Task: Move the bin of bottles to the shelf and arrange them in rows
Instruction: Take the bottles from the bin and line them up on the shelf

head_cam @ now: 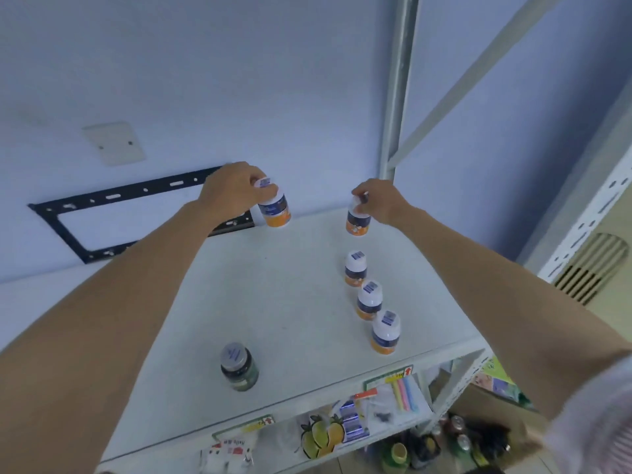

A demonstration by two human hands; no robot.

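On the white shelf top (273, 289), my left hand (232, 189) grips the cap of a white bottle with a navy and orange label (275, 210), tilted near the shelf's back edge. My right hand (379, 200) holds the cap of a second, matching bottle (357, 222) just above the surface at the back right. Three more of the same bottles (355, 268) (369, 299) (385, 331) stand upright in a line running toward the front right. A dark green bottle with a grey cap (238, 366) stands alone near the front edge. No bin is in view.
A grey upright post (396, 97) and a diagonal brace rise at the shelf's back right corner. A black metal frame (102, 213) hangs on the wall behind. The lower shelf (403, 422) holds packets, chalk sticks and fruit-print bags; cans and bottles sit on the floor.
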